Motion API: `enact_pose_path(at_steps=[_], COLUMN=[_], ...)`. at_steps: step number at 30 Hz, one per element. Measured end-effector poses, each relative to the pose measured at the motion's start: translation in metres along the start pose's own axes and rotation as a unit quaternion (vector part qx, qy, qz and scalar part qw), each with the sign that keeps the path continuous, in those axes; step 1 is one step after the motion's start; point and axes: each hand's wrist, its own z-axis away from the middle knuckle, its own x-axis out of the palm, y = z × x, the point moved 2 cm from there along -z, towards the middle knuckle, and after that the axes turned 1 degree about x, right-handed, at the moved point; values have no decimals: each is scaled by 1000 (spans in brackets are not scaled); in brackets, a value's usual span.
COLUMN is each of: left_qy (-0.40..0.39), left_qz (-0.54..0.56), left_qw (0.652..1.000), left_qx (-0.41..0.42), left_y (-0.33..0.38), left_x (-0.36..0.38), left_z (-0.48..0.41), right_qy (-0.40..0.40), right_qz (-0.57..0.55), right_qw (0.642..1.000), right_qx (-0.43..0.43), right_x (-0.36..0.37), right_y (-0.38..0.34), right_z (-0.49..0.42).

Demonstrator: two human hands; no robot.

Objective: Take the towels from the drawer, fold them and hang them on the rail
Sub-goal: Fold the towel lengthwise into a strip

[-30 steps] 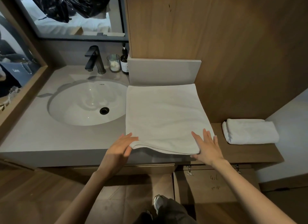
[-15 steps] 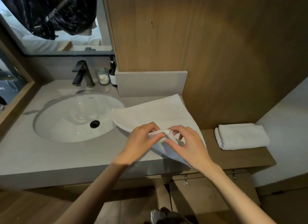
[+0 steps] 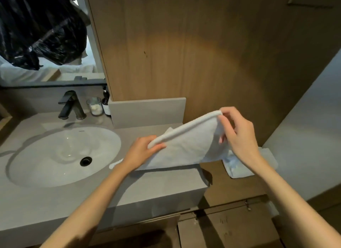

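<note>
A white towel (image 3: 186, 148) hangs folded in the air above the right end of the grey counter (image 3: 162, 183). My left hand (image 3: 142, 151) pinches the lower left end of its folded top edge. My right hand (image 3: 238, 135) pinches the upper right end, held higher, so the edge slopes up to the right. The towel's bottom touches the counter. A second white towel (image 3: 238, 168), folded, lies on the low wooden shelf (image 3: 221, 185) at the right, partly behind my right wrist. At the top right a thin bar (image 3: 310, 5) shows on the wooden wall.
A white sink basin (image 3: 64, 155) is set in the counter at the left, with a black tap (image 3: 71, 104), a glass cup (image 3: 95, 106) and a dark bottle (image 3: 106, 103) behind it. A grey upstand (image 3: 147, 111) backs the counter. A wooden drawer front (image 3: 230, 227) lies below.
The towel lay flat on the counter under both palms; both hands then gathered its near edge and lifted it, and now they have drawn apart, the right one rising.
</note>
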Motion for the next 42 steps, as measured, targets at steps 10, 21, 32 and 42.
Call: enact_pose_path(at_steps=[10,21,32,42], left_qy=[62,303,384,272], left_qz=[5,-20,173,226], left_qw=[997,953,901,886], left_qx=[-39,-9,-104,-301], left_y=[-21,55,15,-110], left_x=[-58,-193,-221,-118], left_z=[-33,-114,-55,73], right_qy=[209,205,100,40], right_qz=[-139,-302,-278,-194], right_qw=[964,910,932,928], right_qx=[87,196,210,316], right_x=[-52,-28,25,88], right_y=[7,11,31,108], right_z=[-80,-165,-128,14])
